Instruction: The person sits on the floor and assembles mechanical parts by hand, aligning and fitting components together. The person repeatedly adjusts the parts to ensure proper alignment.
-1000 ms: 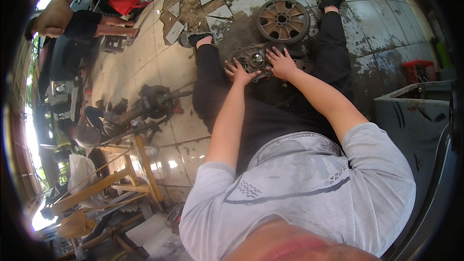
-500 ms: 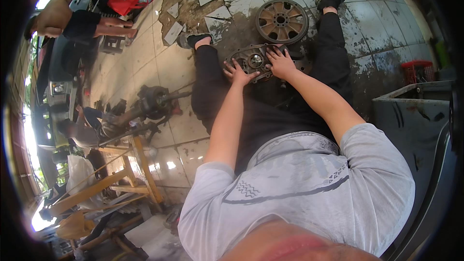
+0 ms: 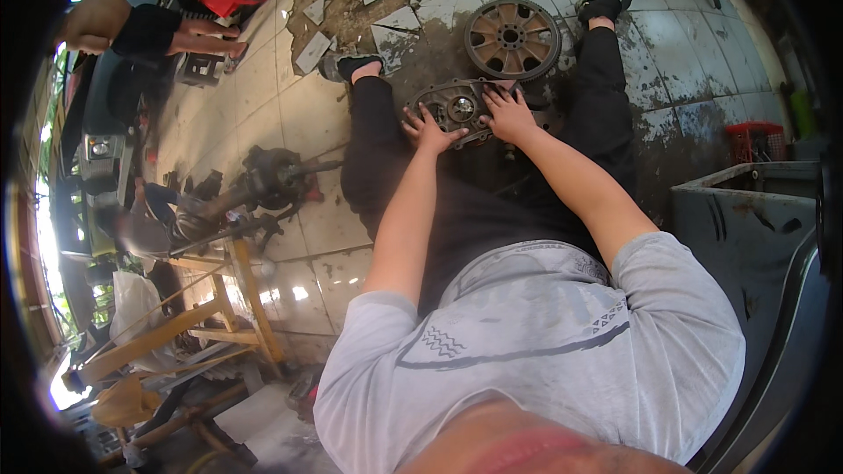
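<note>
"What's changed for us?"
"We see everything slightly further left; the housing [image 3: 462, 110] is still between our legs [image 3: 373, 136], just beside the gear wheel [image 3: 518, 46]."
"How are we touching it?"
"Our left hand [image 3: 431, 134] lies splayed on its left side; our right hand [image 3: 511, 118], splayed too, on its right."

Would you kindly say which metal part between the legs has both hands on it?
The oblong grey metal casing; left hand and right hand rest on it, unlike the round, toothed brown metal wheel.
</note>
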{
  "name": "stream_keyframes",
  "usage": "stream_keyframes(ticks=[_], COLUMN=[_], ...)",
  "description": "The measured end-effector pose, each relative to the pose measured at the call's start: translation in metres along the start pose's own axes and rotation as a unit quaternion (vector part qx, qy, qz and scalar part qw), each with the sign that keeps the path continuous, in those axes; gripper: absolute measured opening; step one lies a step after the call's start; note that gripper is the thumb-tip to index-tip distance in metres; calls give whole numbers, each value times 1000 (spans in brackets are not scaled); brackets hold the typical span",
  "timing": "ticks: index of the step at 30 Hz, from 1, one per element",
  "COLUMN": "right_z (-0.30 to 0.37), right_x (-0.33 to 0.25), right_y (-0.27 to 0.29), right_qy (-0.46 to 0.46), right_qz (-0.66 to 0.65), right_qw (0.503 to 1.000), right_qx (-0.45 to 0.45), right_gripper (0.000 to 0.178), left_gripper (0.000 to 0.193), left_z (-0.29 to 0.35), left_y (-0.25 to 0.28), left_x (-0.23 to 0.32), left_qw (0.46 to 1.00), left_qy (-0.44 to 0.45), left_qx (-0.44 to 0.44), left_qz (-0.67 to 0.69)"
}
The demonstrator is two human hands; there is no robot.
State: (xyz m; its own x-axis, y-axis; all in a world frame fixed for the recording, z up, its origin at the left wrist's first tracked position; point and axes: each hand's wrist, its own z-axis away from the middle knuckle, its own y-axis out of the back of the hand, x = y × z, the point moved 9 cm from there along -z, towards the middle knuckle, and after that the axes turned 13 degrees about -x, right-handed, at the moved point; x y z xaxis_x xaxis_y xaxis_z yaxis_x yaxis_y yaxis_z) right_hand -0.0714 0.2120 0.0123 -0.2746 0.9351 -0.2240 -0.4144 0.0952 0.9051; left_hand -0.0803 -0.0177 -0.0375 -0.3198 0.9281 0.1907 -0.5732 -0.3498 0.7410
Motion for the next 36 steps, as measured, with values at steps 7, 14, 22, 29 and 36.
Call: stream_keyframes(ticks=[7,14,22,29,36], right_z=[1,1,-4,-2,2], right_x=[-8,-6,-3,-10,-26], right_y=[-2,-5,-1,-7,-11], right_qy=[43,66,74,105,120], right_qz=[26,25,7,27,53], right_qw=[998,997,996,994,991], right_qx=[-31,-42,-47,-29,2], right_gripper=[73,71,72,68,56], left_gripper=[167,167,166,166,165], left_z=[-2,0,-5,-7,-5], left_y=[0,0,0,4,-9], left_x=[1,4,2,-1,-13], left_qw=[1000,1000,1000,999,999], left_qy=[-7,-12,-8,-10,-9], left_qx=[16,28,30,29,30], left_qz=[-2,-6,6,9,18])
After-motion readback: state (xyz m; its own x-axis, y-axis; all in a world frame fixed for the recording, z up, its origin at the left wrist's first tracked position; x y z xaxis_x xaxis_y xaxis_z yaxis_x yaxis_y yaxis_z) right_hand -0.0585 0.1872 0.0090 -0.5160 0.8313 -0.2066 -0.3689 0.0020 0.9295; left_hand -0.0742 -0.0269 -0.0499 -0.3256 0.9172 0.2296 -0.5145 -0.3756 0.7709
